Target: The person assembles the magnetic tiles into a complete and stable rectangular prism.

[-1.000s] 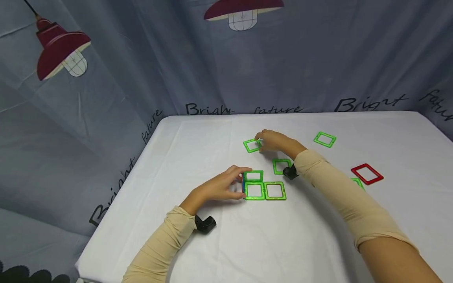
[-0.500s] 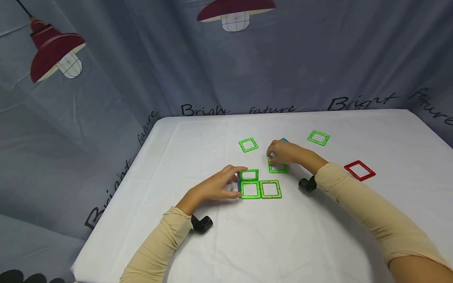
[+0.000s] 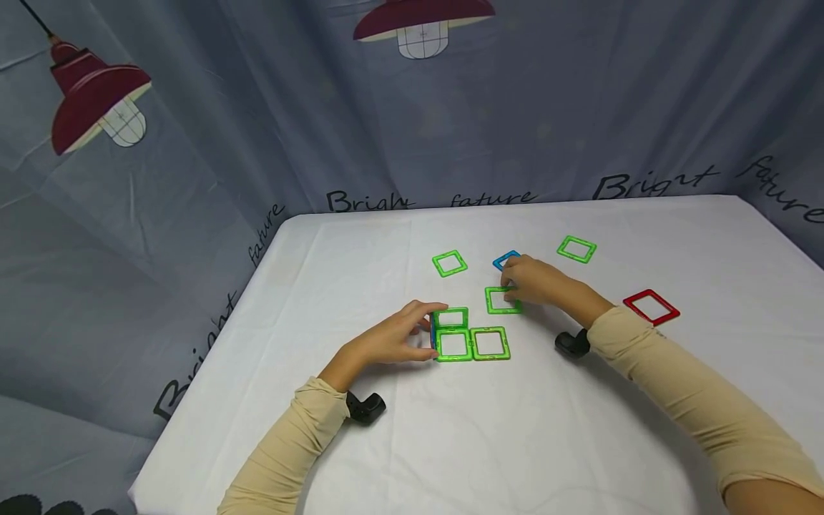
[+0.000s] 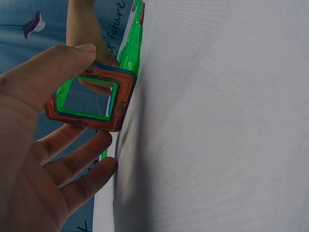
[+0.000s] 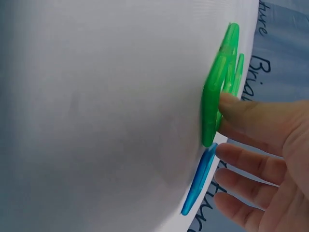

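My left hand [image 3: 386, 336] holds an upright square magnetic tile [image 4: 124, 99] between thumb and fingers. Its frame looks orange-red with a dark blue edge in the left wrist view. It stands at the left side of a flat green tile [image 3: 438, 347], behind which another green tile [image 3: 467, 318] appears upright. A second flat green tile [image 3: 490, 358] adjoins on the right. Beyond these, my right hand [image 3: 537, 281] pinches a separate green tile [image 5: 211, 106] by its edge, the index fingertip partly hidden. Just behind that hand lies a blue tile [image 3: 498, 262], partly covered.
Loose on the white tabletop [image 3: 399, 443] are a green tile [image 3: 439, 266] at the back, another green tile [image 3: 576, 257] farther right, and a red diamond-shaped tile [image 3: 666, 317] near my right forearm. A grey printed curtain [image 3: 309, 107] borders the table's far and left sides.
My right hand has left the far-back green tile and moved right and nearer, to the green tile in front of the blue one. My left hand keeps its hold; the view has shifted slightly.
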The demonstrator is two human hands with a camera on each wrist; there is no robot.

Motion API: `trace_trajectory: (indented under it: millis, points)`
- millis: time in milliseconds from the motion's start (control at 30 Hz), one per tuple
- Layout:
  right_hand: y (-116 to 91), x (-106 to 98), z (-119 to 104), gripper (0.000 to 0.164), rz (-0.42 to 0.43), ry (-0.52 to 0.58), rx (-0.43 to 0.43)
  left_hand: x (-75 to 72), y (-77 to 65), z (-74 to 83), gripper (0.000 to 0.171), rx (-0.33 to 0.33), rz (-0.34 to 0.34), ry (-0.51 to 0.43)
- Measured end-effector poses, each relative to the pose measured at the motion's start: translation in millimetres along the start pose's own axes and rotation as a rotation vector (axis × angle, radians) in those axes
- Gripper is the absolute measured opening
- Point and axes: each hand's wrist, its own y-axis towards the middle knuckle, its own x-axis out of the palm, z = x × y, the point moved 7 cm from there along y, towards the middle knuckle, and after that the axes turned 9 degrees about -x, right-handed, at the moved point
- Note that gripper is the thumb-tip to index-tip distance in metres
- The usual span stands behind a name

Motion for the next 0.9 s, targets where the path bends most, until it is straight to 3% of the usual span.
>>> trace_trajectory:
  millis: [400, 633, 900]
  points:
    - [4, 6, -7, 0.007, 0.012, -0.003, -0.027, -0.7, 0.5, -1.1, 0.072, -0.001, -0.008, -0.001]
    - [3, -1, -12, 0.007, 0.037, -0.003, -0.036, -0.6, 1.2, -1.1, 0.072, -0.007, -0.009, 0.005]
    - [5, -7, -20, 0.007, 0.033, 0.098, -0.054, -2.2, 0.2, 1.5, 0.072, -0.011, -0.011, -0.021]
